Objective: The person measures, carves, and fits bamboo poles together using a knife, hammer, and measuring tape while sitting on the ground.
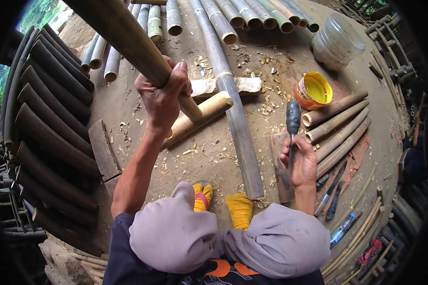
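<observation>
My left hand (164,92) is wrapped round a thick bamboo pole (123,38), which slants from the upper left edge down to the middle. Its lower end overlaps a short, pale bamboo piece (190,124) on the ground; I cannot tell whether they touch. In my right hand (302,164), the fingers close on the metal shank of a chisel-like tool (293,116), its black handle pointing up and its lower end partly hidden by the hand. Between the hands a long grey bamboo pole (240,137) lies over a light wooden block (249,85).
Bamboo poles (226,31) lie at the back, and a stack of dark bamboo (57,104) stands left. At right are a yellow-red tub (311,90), a large clear plastic jug (337,42), short bamboo lengths (340,137), knives (330,192) and a bottle (342,228). Chips litter the ground.
</observation>
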A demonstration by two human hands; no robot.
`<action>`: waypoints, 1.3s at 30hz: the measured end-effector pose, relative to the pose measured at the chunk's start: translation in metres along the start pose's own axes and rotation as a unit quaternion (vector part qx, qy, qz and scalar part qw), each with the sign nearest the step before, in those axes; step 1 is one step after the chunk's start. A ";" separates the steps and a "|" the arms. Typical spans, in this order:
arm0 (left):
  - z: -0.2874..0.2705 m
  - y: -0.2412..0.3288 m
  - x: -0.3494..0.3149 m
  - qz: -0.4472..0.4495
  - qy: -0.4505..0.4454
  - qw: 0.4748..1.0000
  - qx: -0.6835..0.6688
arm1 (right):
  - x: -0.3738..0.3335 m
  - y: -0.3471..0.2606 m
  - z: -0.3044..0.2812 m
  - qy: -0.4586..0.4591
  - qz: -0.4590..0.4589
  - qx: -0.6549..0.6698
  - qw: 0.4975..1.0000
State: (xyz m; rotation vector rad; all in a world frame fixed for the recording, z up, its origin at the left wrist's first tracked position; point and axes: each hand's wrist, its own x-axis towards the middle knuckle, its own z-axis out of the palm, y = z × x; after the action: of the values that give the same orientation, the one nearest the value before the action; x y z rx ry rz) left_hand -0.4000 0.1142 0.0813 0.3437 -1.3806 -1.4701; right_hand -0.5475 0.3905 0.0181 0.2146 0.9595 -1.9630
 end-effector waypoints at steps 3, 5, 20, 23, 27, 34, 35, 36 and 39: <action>0.002 0.001 -0.001 0.000 -0.006 1.000 0.002 | 0.014 0.010 0.008 -0.053 -0.104 -0.180 0.977; 0.005 0.000 -0.003 -0.003 -0.006 1.000 0.010 | 0.009 0.025 0.035 0.011 -0.210 -0.360 0.909; 0.015 0.008 0.000 0.035 -0.038 0.995 0.080 | -0.001 0.059 0.032 -0.237 -0.388 -0.651 0.607; 0.014 0.005 -0.002 0.045 -0.031 0.996 0.067 | -0.007 0.089 0.010 -0.266 -0.252 -0.690 0.624; 0.017 0.010 0.001 0.063 -0.048 0.996 0.047 | -0.010 0.124 0.033 -0.360 -0.271 -0.658 0.604; 0.033 0.024 0.001 0.091 -0.054 0.994 -0.008 | 0.003 0.156 0.040 -0.376 -0.309 -0.688 0.539; 0.031 0.027 0.002 0.098 -0.043 0.994 -0.010 | 0.001 0.154 0.043 -0.385 -0.340 -0.661 0.547; 0.032 0.029 -0.001 0.096 -0.033 0.995 -0.019 | -0.003 0.151 0.042 -0.388 -0.365 -0.639 0.555; 0.031 0.030 0.001 0.101 -0.031 0.994 -0.010 | 0.015 0.153 0.035 -0.362 -0.317 -0.700 0.528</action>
State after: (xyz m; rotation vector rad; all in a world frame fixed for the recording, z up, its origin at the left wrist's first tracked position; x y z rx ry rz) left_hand -0.4097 0.1370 0.1165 0.1412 -1.4072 -1.3351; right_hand -0.4271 0.3131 -0.0480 -1.9240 1.7556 -0.9092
